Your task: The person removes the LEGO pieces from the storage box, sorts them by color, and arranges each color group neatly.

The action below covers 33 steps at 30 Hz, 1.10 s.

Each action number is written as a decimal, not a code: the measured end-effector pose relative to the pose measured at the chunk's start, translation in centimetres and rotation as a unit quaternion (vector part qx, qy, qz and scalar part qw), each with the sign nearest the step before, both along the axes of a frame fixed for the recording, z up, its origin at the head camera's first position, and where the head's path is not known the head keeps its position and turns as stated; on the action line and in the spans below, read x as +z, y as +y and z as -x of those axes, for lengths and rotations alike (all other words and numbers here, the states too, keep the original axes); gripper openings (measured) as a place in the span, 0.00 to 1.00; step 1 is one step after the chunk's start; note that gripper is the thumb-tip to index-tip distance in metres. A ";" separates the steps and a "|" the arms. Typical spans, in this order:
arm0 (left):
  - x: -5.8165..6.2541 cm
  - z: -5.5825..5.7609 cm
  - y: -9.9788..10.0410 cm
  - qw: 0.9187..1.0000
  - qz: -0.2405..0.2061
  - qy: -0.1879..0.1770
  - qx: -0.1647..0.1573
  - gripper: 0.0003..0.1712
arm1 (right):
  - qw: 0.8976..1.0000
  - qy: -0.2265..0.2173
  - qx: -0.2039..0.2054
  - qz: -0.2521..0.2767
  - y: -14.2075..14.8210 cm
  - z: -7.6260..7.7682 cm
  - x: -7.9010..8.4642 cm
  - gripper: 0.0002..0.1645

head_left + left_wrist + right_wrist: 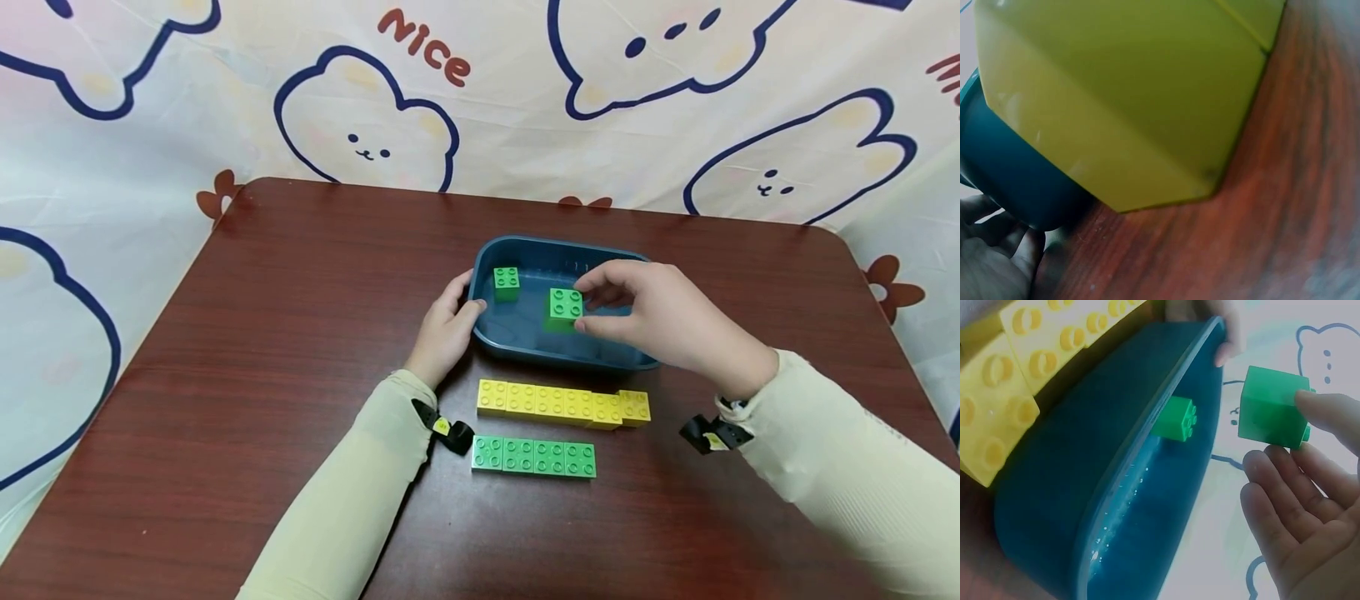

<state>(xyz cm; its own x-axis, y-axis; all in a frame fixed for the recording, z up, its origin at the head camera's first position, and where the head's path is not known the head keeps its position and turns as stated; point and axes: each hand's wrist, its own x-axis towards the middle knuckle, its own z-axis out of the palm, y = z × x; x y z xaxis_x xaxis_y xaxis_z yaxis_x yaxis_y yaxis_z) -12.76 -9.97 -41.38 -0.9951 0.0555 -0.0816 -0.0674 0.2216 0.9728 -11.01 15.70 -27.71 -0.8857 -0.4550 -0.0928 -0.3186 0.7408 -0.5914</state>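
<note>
My right hand pinches a green toy building block between thumb and fingertips, above the dark blue plastic tray. In the right wrist view this held block is raised outside the tray's rim line, its studs turned toward the palm side. A second green block stands inside the tray near its left end. My left hand grips the tray's left end, thumb at the rim and fingers along the outer wall. Only part of that hand shows in the left wrist view.
In front of the tray lies a row of several yellow blocks, the right end slightly out of line. Nearer to me is a straight row of several green blocks. All rest on a dark brown wooden table, with a printed cloth behind.
</note>
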 end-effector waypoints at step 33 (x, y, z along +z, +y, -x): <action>-0.1 0.0 0.0 1.000 -0.002 -0.004 -0.005 0.29 | 0.993 0.062 0.001 0.097 2.4 -8.0 0.3 0.21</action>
<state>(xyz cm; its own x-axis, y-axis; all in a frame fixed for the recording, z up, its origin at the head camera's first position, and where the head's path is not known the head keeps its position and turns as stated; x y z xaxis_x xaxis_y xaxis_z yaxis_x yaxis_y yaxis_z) -12.76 -9.93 -41.50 -0.9939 0.0649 -0.0891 -0.0730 0.2183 0.9731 -3.05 18.06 -27.42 -0.8834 -0.4562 0.1068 -0.4002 0.6160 -0.6786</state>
